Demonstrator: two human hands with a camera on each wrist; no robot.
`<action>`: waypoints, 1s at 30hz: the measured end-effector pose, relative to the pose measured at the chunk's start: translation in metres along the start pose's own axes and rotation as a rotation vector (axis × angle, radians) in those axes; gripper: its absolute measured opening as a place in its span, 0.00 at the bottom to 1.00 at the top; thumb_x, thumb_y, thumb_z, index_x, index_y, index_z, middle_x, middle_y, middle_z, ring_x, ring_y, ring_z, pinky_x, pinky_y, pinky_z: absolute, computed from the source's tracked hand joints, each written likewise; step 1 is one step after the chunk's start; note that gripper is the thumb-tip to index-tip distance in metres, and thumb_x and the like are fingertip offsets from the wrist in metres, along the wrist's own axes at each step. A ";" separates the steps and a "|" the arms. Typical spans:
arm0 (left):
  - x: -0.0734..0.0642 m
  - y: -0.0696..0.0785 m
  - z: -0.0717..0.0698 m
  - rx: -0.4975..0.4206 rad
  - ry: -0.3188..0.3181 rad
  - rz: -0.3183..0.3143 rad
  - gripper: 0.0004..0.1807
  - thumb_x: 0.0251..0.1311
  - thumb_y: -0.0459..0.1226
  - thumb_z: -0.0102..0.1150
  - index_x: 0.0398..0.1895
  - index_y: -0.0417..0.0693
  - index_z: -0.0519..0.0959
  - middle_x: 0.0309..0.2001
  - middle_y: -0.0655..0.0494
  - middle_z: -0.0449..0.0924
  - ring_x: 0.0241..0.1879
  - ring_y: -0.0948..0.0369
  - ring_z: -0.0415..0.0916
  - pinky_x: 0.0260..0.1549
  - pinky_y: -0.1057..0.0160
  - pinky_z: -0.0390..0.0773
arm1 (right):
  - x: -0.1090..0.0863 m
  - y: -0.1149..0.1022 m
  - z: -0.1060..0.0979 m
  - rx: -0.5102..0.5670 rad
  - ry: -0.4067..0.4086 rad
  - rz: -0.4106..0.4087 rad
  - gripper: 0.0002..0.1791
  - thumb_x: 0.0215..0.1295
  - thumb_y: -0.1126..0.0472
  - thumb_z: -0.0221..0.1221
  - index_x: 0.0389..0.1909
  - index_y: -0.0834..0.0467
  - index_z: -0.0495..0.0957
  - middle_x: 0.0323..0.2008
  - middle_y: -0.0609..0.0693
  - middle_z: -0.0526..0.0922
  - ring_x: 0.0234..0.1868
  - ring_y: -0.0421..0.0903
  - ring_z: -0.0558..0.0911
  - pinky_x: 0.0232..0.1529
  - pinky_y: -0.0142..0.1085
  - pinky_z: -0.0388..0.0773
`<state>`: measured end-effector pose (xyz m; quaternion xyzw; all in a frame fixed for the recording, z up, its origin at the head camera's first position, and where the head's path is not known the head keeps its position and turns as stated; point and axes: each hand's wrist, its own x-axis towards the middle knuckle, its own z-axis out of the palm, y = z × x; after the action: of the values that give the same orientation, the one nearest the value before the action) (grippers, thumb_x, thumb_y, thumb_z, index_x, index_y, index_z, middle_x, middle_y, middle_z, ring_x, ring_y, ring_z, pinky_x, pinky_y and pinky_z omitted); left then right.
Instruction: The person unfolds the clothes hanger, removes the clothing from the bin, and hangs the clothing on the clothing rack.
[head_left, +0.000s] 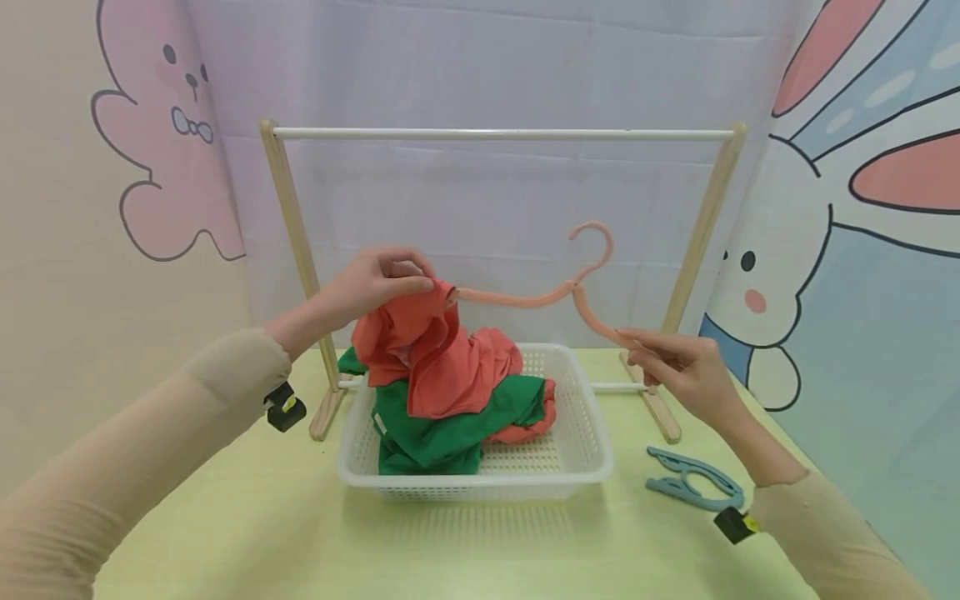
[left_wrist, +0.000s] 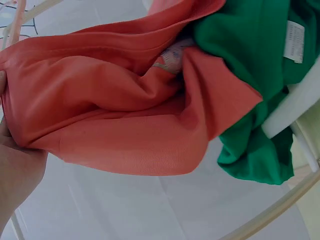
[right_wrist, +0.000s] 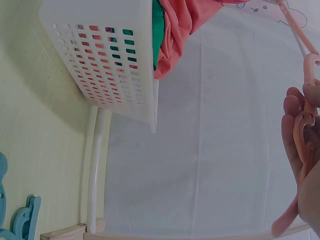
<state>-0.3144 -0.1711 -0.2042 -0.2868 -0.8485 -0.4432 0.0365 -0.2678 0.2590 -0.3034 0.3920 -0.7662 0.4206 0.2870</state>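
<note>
My left hand (head_left: pixel 369 285) pinches the upper part of a red garment (head_left: pixel 461 371), raised partly above the white basket (head_left: pixel 476 482). One arm of a peach-coloured hanger (head_left: pixel 517 298) runs into the garment's opening beside those fingers; its far end is hidden by the cloth. At the hanger's other arm, my right hand (head_left: pixel 686 367) grips the end, as the right wrist view also shows. The hook points up. Beneath the red cloth, a green garment (head_left: pixel 442 429) with a white label (left_wrist: pixel 295 42) lies in the basket.
Behind the basket stands a rack with a white top rail (head_left: pixel 502 134) and wooden posts (head_left: pixel 697 229). A blue folding hanger (head_left: pixel 697 483) lies on the pale yellow table (head_left: pixel 480 558), right of the basket. Cartoon-printed cloth surrounds the table.
</note>
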 end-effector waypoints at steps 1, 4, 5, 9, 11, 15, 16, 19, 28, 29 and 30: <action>0.001 0.002 0.000 0.002 0.001 0.011 0.08 0.66 0.42 0.61 0.44 0.49 0.81 0.44 0.54 0.88 0.48 0.59 0.81 0.52 0.55 0.80 | 0.001 0.000 0.001 0.005 0.003 -0.004 0.21 0.57 0.83 0.59 0.51 0.69 0.82 0.30 0.29 0.84 0.19 0.31 0.76 0.19 0.24 0.73; 0.006 0.009 -0.002 -0.003 0.013 0.052 0.07 0.66 0.39 0.61 0.43 0.47 0.81 0.42 0.56 0.87 0.47 0.60 0.82 0.53 0.56 0.80 | 0.003 -0.001 0.002 0.040 0.009 -0.003 0.20 0.57 0.83 0.59 0.51 0.69 0.81 0.31 0.30 0.85 0.18 0.32 0.76 0.19 0.25 0.73; 0.008 0.011 -0.003 0.006 0.018 0.066 0.07 0.66 0.38 0.61 0.43 0.47 0.82 0.41 0.57 0.87 0.46 0.60 0.82 0.53 0.57 0.80 | 0.003 -0.001 0.003 0.050 0.008 -0.004 0.20 0.57 0.83 0.59 0.51 0.70 0.81 0.31 0.30 0.86 0.18 0.33 0.76 0.19 0.25 0.73; 0.014 0.020 -0.004 0.072 0.032 0.115 0.06 0.65 0.38 0.62 0.41 0.47 0.83 0.36 0.61 0.87 0.41 0.62 0.82 0.48 0.61 0.81 | 0.007 -0.001 0.004 0.065 0.011 0.003 0.20 0.59 0.82 0.58 0.52 0.70 0.81 0.31 0.31 0.86 0.18 0.33 0.75 0.18 0.26 0.72; 0.017 0.024 -0.004 0.106 0.036 0.137 0.06 0.65 0.39 0.62 0.41 0.48 0.84 0.36 0.61 0.86 0.39 0.62 0.81 0.45 0.63 0.80 | 0.009 -0.001 0.005 0.067 0.016 0.006 0.20 0.59 0.82 0.58 0.53 0.70 0.80 0.30 0.31 0.85 0.18 0.34 0.75 0.18 0.26 0.72; 0.021 0.030 -0.003 0.145 0.055 0.159 0.05 0.65 0.38 0.63 0.39 0.49 0.85 0.36 0.59 0.86 0.37 0.61 0.80 0.41 0.64 0.80 | 0.012 -0.002 0.006 0.084 0.021 0.018 0.20 0.60 0.81 0.58 0.54 0.71 0.80 0.31 0.32 0.86 0.18 0.35 0.75 0.18 0.27 0.73; 0.021 0.031 -0.002 0.157 0.062 0.158 0.05 0.64 0.38 0.63 0.38 0.49 0.85 0.36 0.58 0.86 0.36 0.61 0.79 0.40 0.64 0.80 | 0.013 -0.003 0.007 0.085 0.019 0.020 0.20 0.60 0.81 0.58 0.54 0.70 0.80 0.31 0.32 0.86 0.18 0.35 0.75 0.18 0.27 0.73; 0.023 0.033 -0.002 0.192 0.084 0.150 0.05 0.64 0.39 0.64 0.38 0.50 0.86 0.36 0.57 0.86 0.36 0.61 0.79 0.39 0.64 0.79 | 0.015 -0.003 0.009 0.079 0.014 0.010 0.20 0.60 0.81 0.58 0.53 0.69 0.80 0.31 0.32 0.85 0.18 0.37 0.74 0.19 0.28 0.72; 0.024 0.032 -0.010 0.181 0.149 0.153 0.06 0.63 0.39 0.64 0.40 0.49 0.85 0.36 0.58 0.85 0.37 0.61 0.79 0.42 0.65 0.78 | 0.009 0.000 0.002 0.020 0.012 0.028 0.20 0.60 0.80 0.59 0.53 0.67 0.81 0.31 0.31 0.84 0.18 0.35 0.75 0.18 0.26 0.72; 0.024 0.031 -0.012 0.178 0.150 0.152 0.06 0.63 0.40 0.64 0.39 0.49 0.85 0.36 0.58 0.85 0.37 0.61 0.79 0.41 0.65 0.78 | 0.008 0.001 -0.001 0.013 0.017 0.034 0.20 0.60 0.80 0.59 0.53 0.67 0.81 0.31 0.31 0.84 0.18 0.34 0.75 0.19 0.26 0.73; 0.023 0.029 -0.013 0.177 0.150 0.154 0.06 0.63 0.40 0.65 0.39 0.49 0.85 0.35 0.58 0.85 0.36 0.62 0.80 0.41 0.66 0.79 | 0.007 0.001 -0.003 0.011 0.023 0.040 0.20 0.61 0.80 0.59 0.53 0.68 0.81 0.31 0.31 0.85 0.18 0.35 0.75 0.19 0.25 0.74</action>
<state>-0.3210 -0.1579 -0.1673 -0.3127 -0.8546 -0.3828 0.1590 -0.2719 0.2594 -0.2974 0.3734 -0.7682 0.4350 0.2849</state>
